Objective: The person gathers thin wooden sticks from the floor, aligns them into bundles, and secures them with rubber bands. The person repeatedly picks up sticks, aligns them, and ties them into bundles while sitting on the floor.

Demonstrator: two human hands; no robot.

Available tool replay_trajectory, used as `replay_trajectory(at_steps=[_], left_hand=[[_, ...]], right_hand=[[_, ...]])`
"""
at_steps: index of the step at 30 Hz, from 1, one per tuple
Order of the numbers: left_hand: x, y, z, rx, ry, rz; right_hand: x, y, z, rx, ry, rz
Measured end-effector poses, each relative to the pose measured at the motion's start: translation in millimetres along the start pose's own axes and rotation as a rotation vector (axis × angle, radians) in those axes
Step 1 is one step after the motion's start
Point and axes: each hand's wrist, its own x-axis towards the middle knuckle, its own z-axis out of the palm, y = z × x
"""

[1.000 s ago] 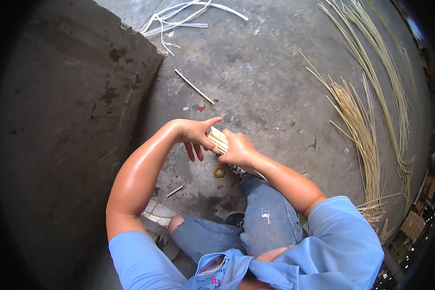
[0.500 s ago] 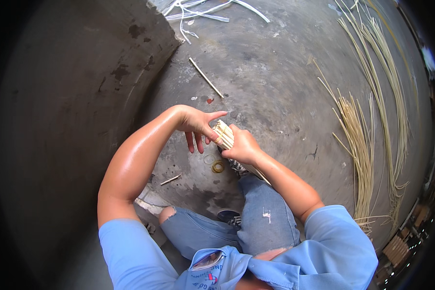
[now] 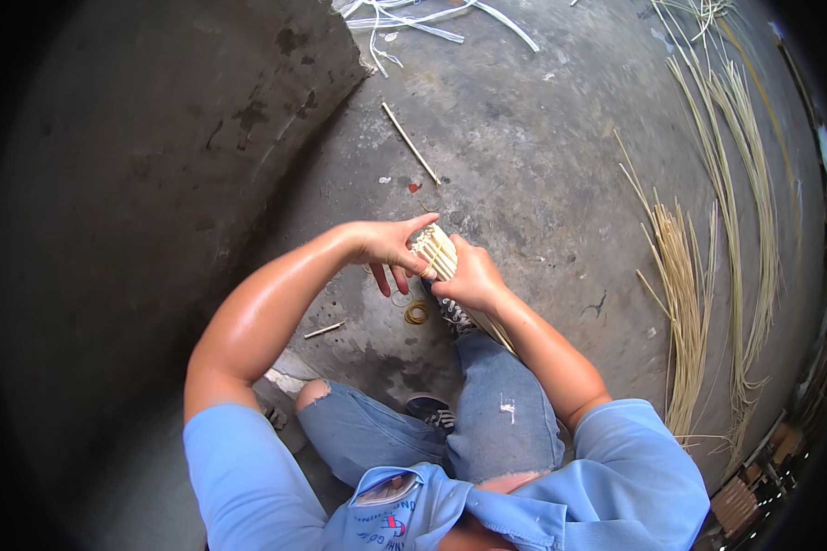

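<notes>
My right hand (image 3: 474, 275) is wrapped round a bundle of pale rattan-like sticks (image 3: 443, 255), its cut ends toward my left hand. A thin yellow rubber band (image 3: 429, 268) shows round the bundle near those ends. My left hand (image 3: 390, 248) is at the end of the bundle, fingers spread, one digit stretched past the tips and another against the side. Its remaining fingers hang down. The rear of the bundle runs back under my right forearm, mostly hidden. On the floor below the hands lie several yellow rubber bands (image 3: 416, 312).
Long loose rattan strands (image 3: 680, 312) lie on the concrete floor at right, more strands (image 3: 740, 156) beyond. One stick (image 3: 411, 143) lies ahead, a short piece (image 3: 324, 330) near my knee. White plastic strips (image 3: 413, 23) are at the top. A concrete wall (image 3: 175, 138) rises at left.
My left hand has closed in a little on the bundle's end, its digits nearer the tips. My right hand keeps its grip. The whole view has shifted slightly.
</notes>
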Motion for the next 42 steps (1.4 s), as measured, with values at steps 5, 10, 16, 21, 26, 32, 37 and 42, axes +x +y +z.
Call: replay_trajectory(at_steps=[5,10,16,21,26,32,37,42], left_hand=[[15,-69,23,-0.265,0.120,0.126],[21,-116,71,-0.402,0.432,0.370],[-21,-123,128,-0.055,0.674,0.448],[-51,-24,145,0.602,0.702,0.889],[-57,0,139,0.383,0.606,0.992],[-81,-100,123,0.093,0.752,0.518],[-93,-105,160,0.151,0.698,0.725],[-102,-89,185,-0.076,0.681,1.061]], right_hand=[[3,-2,4,-0.007,0.001,-0.037],[4,6,1,-0.006,0.036,-0.043],[3,8,2,-0.048,0.065,-0.022],[-2,-7,4,-0.107,0.058,0.019],[1,-8,5,-0.100,0.045,0.030],[4,2,1,-0.014,0.054,-0.031],[11,17,-4,-0.002,0.058,-0.018],[15,20,-2,0.006,0.066,-0.034]])
